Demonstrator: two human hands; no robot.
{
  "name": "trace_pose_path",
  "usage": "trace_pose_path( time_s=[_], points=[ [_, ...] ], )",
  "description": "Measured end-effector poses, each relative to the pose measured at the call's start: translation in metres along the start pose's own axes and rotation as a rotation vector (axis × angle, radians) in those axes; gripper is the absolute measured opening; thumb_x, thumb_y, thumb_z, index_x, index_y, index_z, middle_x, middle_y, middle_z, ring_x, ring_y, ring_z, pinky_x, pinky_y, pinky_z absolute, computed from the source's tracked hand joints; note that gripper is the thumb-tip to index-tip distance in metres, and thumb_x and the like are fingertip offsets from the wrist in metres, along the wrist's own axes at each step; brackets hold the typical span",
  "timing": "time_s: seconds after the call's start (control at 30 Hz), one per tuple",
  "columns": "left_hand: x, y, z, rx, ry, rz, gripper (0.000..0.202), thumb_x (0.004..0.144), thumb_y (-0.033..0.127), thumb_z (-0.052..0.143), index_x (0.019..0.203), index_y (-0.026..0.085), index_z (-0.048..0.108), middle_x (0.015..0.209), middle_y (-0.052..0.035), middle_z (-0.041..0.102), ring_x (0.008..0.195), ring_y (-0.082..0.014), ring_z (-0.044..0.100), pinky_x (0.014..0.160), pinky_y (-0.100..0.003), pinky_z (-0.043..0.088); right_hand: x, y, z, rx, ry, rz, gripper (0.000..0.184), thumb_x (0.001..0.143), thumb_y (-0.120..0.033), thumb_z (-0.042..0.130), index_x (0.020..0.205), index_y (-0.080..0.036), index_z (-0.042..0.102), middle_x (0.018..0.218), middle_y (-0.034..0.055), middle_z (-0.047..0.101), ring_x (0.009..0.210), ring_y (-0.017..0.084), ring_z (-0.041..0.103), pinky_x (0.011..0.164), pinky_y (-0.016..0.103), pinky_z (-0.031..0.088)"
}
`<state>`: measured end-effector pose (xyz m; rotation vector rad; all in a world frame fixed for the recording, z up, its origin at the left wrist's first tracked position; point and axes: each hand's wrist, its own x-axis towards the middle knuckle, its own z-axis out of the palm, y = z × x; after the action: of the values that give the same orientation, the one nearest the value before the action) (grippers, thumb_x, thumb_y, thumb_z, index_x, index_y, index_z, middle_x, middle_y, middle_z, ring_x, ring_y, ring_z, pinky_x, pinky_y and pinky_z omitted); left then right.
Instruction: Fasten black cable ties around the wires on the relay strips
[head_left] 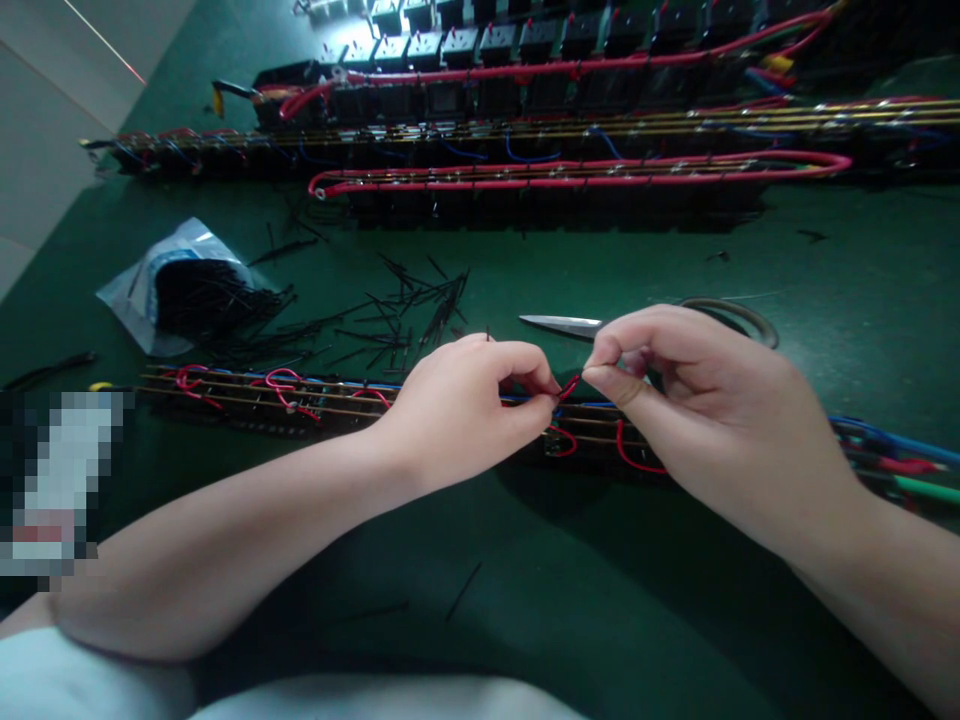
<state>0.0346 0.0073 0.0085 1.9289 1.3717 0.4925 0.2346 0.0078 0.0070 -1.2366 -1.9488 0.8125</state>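
My left hand [472,405] is closed, with thumb and index finger pinching a short red wire [570,385] over the narrow wired assembly [247,392]. The wire runs across to my right hand [712,410], whose thumb and index finger pinch its other end. Both hands hover just above the assembly, which carries brass-coloured rods and several red wire loops [281,388]; my hands hide its middle. Behind my right hand lies a pair of scissors [562,325], blade pointing left and handles partly covered.
Black cable ties [397,310] lie scattered beyond my left hand, beside an open plastic bag [199,285] full of them. Longer wired assemblies with thick red cables [577,175] stretch across the back of the green table [637,620]. Blue and green cables [922,490] extend at right.
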Motion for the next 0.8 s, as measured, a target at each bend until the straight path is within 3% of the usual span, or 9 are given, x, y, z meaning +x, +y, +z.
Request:
trace_pose_path(
  time_s=[0.33, 0.53, 0.67, 0.8],
  points=[
    [0.0015, 0.0009, -0.0011, 0.009, -0.032, -0.002, 0.012, 0.085, 0.023, 0.062, 0.081, 0.024, 0.073, 0.084, 0.0041, 0.076, 0.085, -0.0188, 0.062, 0.079, -0.034, 0.046, 0.0028, 0.0017, -0.0011, 0.043, -0.021, 0.057, 0.007, 0.09, -0.031, 0.068, 0.086, -0.026, 0.068, 0.088, 0.0049, 0.07, 0.079, 0.024, 0.064, 0.074, 0.041, 0.05],
    [0.0015, 0.0004, -0.0002, -0.108, -0.001, 0.006, 0.007, 0.087, 0.023, 0.063, 0.085, 0.024, 0.07, 0.084, 0.0056, 0.073, 0.083, -0.015, 0.064, 0.077, -0.029, 0.048, 0.0053, 0.0024, -0.0009, 0.079, -0.068, 0.088, 0.008, 0.091, -0.035, 0.069, 0.089, -0.027, 0.071, 0.087, 0.0034, 0.073, 0.076, 0.022, 0.065, 0.069, 0.038, 0.052],
    [0.0011, 0.0001, -0.0001, -0.108, 0.016, 0.003, 0.007, 0.088, 0.019, 0.062, 0.087, 0.023, 0.067, 0.083, 0.0054, 0.07, 0.082, -0.0147, 0.062, 0.079, -0.028, 0.048, 0.0074, 0.0019, 0.0, -0.006, -0.154, 0.06, 0.008, 0.091, -0.031, 0.067, 0.088, -0.026, 0.071, 0.088, 0.0026, 0.074, 0.079, 0.023, 0.067, 0.063, 0.036, 0.05],
    [0.0006, 0.0008, -0.0009, -0.098, 0.03, 0.014, 0.006, 0.091, 0.019, 0.061, 0.091, 0.023, 0.066, 0.086, 0.0046, 0.069, 0.085, -0.0151, 0.06, 0.08, -0.028, 0.048, 0.0093, 0.0022, 0.0023, -0.033, -0.175, 0.014, 0.009, 0.091, -0.023, 0.063, 0.086, -0.027, 0.068, 0.087, -0.0001, 0.074, 0.078, 0.022, 0.067, 0.071, 0.039, 0.053]
  ],
)
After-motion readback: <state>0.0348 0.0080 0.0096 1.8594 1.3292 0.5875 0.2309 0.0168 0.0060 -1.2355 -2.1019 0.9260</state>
